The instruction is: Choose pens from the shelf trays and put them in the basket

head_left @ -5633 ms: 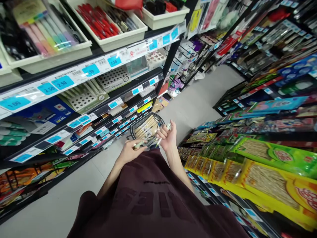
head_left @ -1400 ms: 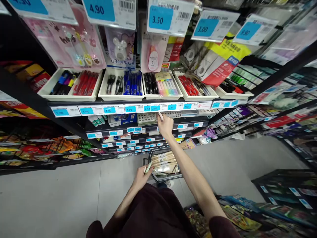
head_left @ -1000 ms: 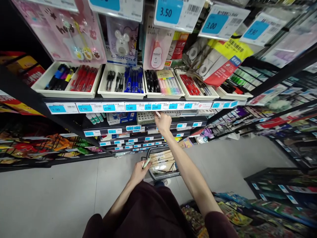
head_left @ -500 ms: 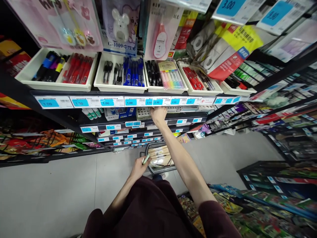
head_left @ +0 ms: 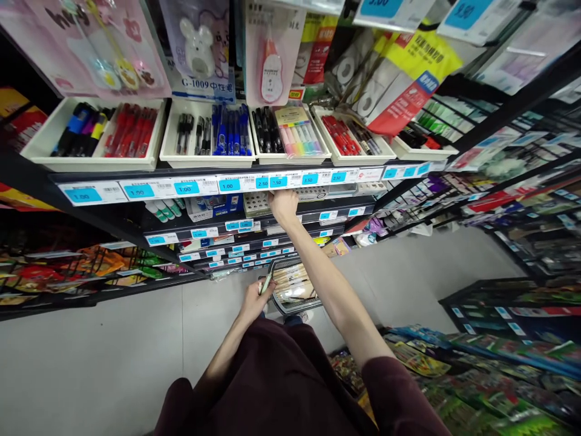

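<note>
Pale-green pen-like item [head_left: 265, 284] is gripped in the left hand [head_left: 253, 299], fingers closed round it, tip raised; held at the near-left edge of the basket [head_left: 296, 311], not laid inside. Whether the basket is being touched by that hand can't be made out.

Right hand [head_left: 284, 207] is reached in under the price-label strip [head_left: 302, 178], just beside the box with round holes [head_left: 255, 204] on the shelf below. Fingertips are hidden by the strip, so grip state can't be confirmed, nor whether anything is being held or put down.

Status: bundled packs of pale sticks [head_left: 293, 280] are already in the basket, so that part is judged done. Green item not yet placed anywhere. Shelf-side work is judged mid-step; no finished result is visible there. Anything further left over can't be read from this view.

Pen trays [head_left: 293, 160] on the shelf above are stocked; no hand is on them.
</note>
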The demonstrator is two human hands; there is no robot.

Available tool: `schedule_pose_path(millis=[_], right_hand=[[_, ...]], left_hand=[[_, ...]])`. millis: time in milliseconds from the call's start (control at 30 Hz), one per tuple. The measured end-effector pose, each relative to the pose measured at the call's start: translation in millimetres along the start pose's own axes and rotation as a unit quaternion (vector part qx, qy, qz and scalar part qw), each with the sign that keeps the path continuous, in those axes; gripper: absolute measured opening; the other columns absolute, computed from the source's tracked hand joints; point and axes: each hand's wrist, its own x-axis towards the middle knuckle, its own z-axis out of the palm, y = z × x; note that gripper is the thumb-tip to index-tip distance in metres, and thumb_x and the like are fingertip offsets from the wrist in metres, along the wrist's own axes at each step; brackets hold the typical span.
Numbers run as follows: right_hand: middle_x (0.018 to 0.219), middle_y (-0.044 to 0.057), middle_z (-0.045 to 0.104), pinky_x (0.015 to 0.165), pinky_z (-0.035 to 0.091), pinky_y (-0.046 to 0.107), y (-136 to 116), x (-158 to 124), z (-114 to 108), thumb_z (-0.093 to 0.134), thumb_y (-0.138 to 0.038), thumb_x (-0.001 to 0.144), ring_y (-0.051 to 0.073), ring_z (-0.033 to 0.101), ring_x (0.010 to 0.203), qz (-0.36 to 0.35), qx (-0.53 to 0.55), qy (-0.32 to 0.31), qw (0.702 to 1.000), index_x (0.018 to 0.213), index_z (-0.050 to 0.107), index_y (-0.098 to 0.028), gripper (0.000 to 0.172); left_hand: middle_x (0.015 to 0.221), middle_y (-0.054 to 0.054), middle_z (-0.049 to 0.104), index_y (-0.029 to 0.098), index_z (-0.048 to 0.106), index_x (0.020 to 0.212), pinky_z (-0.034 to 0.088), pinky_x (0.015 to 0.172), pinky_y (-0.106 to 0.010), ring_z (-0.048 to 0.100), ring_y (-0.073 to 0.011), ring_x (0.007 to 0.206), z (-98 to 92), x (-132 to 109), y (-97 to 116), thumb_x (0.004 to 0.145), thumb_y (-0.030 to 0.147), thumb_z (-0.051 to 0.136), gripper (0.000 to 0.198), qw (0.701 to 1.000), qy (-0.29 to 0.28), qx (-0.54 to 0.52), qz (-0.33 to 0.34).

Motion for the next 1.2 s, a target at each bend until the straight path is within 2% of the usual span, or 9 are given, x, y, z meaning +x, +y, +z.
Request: schedule_pose_path(millis=[100, 167, 300, 500, 600, 667, 900, 1067, 1200], right_hand=[[0.087, 0.021, 0.07, 0.075, 0.046, 0.038, 0.6, -12.4, -9.9, 0.048, -0.036, 0.095, 0.032, 0.068, 0.085, 0.043, 0.016, 0.025, 0.999, 0.093, 0.071, -0.009, 0.035], [0.082, 0.018, 0.071, 0.072, 0.045, 0.035, 7.2, -25.8, -17.1, 0.049, -0.036, 0.094, 0.03, 0.068, 0.08, 0.033, 0.046, 0.037, 0.998, 0.096, 0.071, -0.01, 0.034], [0.069, 0.008, 0.069, 0.064, 0.04, 0.027, 34.7, -61.1, -26.2, 0.047, -0.041, 0.095, 0.021, 0.065, 0.066, -0.023, 0.174, 0.047, 0.983, 0.094, 0.071, -0.016, 0.035], [0.05, 0.0, 0.059, 0.052, 0.036, 0.024, 68.1, -119.9, -24.7, 0.055, -0.053, 0.088, 0.015, 0.055, 0.051, -0.035, 0.354, -0.101, 0.929, 0.073, 0.073, -0.017, 0.043], [0.059, 0.001, 0.064, 0.054, 0.039, 0.023, 69.3, -144.5, -24.8, 0.057, -0.053, 0.086, 0.015, 0.057, 0.057, -0.059, 0.402, -0.174, 0.897, 0.077, 0.074, -0.017, 0.042], [0.064, 0.001, 0.066, 0.056, 0.039, 0.023, 68.4, -154.9, -26.1, 0.06, -0.052, 0.085, 0.015, 0.057, 0.059, -0.063, 0.423, -0.19, 0.883, 0.082, 0.075, -0.016, 0.039], [0.054, -0.003, 0.054, 0.048, 0.031, 0.022, 74.5, -159.9, -30.5, 0.066, -0.051, 0.08, 0.009, 0.043, 0.05, -0.039, 0.454, -0.186, 0.871, 0.074, 0.073, -0.014, 0.038], [0.067, 0.001, 0.064, 0.058, 0.042, 0.024, 80.4, -151.2, -26.7, 0.068, -0.049, 0.079, 0.014, 0.056, 0.061, -0.01, 0.53, -0.17, 0.831, 0.076, 0.071, -0.015, 0.034], [0.073, 0.003, 0.067, 0.067, 0.045, 0.027, 85.6, -139.2, -28.6, 0.069, -0.047, 0.079, 0.016, 0.059, 0.07, 0.003, 0.542, -0.137, 0.829, 0.078, 0.072, -0.016, 0.032]], left_hand=[[0.051, 0.007, 0.04, 0.016, 0.068, 0.095, 0.025, 0.046, -0.022, 0.035, -0.0089, 0.045, -0.5, -4.6, 6.7, 0.074, 0.055, 0.069, 0.044, 0.997, -0.02, -0.063, -0.043], [0.053, 0.009, 0.034, 0.017, 0.063, 0.102, 0.021, 0.045, -0.021, 0.027, -0.0067, 0.044, -2.2, -7.0, 10.9, 0.077, 0.054, 0.067, 0.045, 0.99, -0.043, -0.12, -0.056], [0.056, 0.008, 0.036, 0.019, 0.055, 0.109, 0.025, 0.046, -0.021, 0.028, -0.0072, 0.045, -5.5, -8.9, 21.3, 0.082, 0.047, 0.061, 0.04, 0.967, -0.078, -0.234, -0.06], [0.064, 0.004, 0.048, 0.018, 0.054, 0.115, 0.032, 0.05, -0.023, 0.037, -0.0087, 0.05, 2.0, -8.1, 42.9, 0.08, 0.031, 0.06, 0.038, 0.936, -0.118, -0.328, -0.054], [0.07, 0.001, 0.055, 0.018, 0.055, 0.114, 0.036, 0.054, -0.024, 0.043, -0.0101, 0.055, 10.0, -6.7, 54.3, 0.082, 0.029, 0.061, 0.034, 0.931, -0.144, -0.332, -0.049], [0.074, -0.001, 0.059, 0.018, 0.055, 0.11, 0.038, 0.056, -0.025, 0.047, -0.0108, 0.057, 14.7, -5.5, 61.4, 0.083, 0.029, 0.062, 0.03, 0.931, -0.154, -0.328, -0.048], [0.093, -0.008, 0.068, 0.016, 0.056, 0.111, 0.043, 0.06, -0.026, 0.058, -0.0131, 0.065, 22.5, -1.9, 74.4, 0.085, 0.031, 0.067, 0.032, 0.941, -0.158, -0.294, -0.049], [0.099, -0.011, 0.07, 0.015, 0.057, 0.115, 0.046, 0.064, -0.028, 0.064, -0.0158, 0.072, 23.2, 1.0, 74.2, 0.085, 0.029, 0.067, 0.035, 0.938, -0.161, -0.3, -0.062], [0.104, -0.015, 0.071, 0.013, 0.06, 0.116, 0.047, 0.064, -0.028, 0.065, -0.0172, 0.073, 22.2, 4.2, 75.5, 0.087, 0.029, 0.065, 0.034, 0.937, -0.181, -0.291, -0.06]])
